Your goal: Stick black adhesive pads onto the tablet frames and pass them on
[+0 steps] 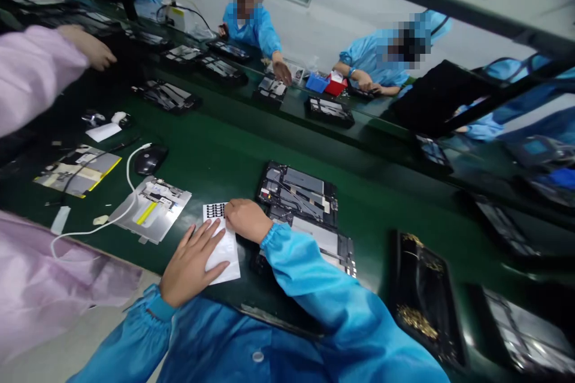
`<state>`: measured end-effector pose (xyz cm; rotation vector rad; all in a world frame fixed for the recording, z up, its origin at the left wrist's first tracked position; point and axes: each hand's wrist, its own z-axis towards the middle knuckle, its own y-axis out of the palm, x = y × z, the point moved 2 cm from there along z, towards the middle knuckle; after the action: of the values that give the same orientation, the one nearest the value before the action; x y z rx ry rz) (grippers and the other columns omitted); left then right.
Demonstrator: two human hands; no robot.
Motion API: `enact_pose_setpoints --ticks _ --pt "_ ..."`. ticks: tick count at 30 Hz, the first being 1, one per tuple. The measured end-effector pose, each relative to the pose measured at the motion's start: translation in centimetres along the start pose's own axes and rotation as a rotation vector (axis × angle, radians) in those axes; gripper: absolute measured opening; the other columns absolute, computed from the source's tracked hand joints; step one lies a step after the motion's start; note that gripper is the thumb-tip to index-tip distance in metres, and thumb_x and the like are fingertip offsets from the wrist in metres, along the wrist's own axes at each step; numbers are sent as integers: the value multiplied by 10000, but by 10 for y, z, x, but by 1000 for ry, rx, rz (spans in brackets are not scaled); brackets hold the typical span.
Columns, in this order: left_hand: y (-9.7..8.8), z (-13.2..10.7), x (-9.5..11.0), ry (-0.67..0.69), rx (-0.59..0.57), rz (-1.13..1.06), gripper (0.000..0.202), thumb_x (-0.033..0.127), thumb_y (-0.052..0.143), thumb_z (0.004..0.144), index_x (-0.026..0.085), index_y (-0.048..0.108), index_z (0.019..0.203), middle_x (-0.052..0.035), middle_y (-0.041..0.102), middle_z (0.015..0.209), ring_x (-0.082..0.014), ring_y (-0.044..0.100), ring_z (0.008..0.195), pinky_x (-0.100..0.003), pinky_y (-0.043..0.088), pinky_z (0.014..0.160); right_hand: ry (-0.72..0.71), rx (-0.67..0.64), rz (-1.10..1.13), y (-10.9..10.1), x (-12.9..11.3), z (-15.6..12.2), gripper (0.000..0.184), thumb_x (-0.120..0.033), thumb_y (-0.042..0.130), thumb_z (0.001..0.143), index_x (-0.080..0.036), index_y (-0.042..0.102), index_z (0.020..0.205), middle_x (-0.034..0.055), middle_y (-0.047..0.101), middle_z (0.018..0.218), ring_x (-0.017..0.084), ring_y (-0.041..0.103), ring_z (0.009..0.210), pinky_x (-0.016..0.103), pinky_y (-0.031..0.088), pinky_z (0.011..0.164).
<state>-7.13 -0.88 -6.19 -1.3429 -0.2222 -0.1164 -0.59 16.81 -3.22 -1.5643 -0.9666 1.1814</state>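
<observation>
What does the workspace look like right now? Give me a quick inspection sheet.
Surface: green workbench belt, seen tilted.
Job's things: white sheet with small black labels at one end; opened tablet with exposed internals beside it.
Clutter: black computer mouse, metal panel with yellow strip, and a second panel.
Grips: left hand spread on the sheet; right hand touching its edge.
Cables: white cable looping beside the metal panel.
Surroundings: co-workers in blue smocks across the belt; pink sleeve at left.
</observation>
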Motion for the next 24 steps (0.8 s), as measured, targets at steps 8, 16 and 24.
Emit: enact_pose_setpoints --ticks 8,16,24 --pt "0 7 -6 40 62 -73 654 555 505 963 276 373 1539 -85 388 1604 -343 391 1466 -579 260 1221 91 305 560 -66 40 -85 155 -197 393 1039 -186 543 1000 26 641 972 125 619 897 244 506 817" --pt "-8 12 71 111 315 -276 284 195 662 914 261 646 1190 -63 694 1279 -274 567 1318 -524 334 1196 377 523 513 -15 8 -246 98 -155 514 972 -220 583 946 78 613 1039 201 617 1011 343 532 864" --pt "26 55 131 241 168 -455 118 184 598 956 214 634 1063 -28 730 1112 -199 633 1196 -420 418 1136 457 601 223 21 -12 -247 149 -95 510 972 -211 583 1030 95 631 1030 211 632 991 365 561 850"
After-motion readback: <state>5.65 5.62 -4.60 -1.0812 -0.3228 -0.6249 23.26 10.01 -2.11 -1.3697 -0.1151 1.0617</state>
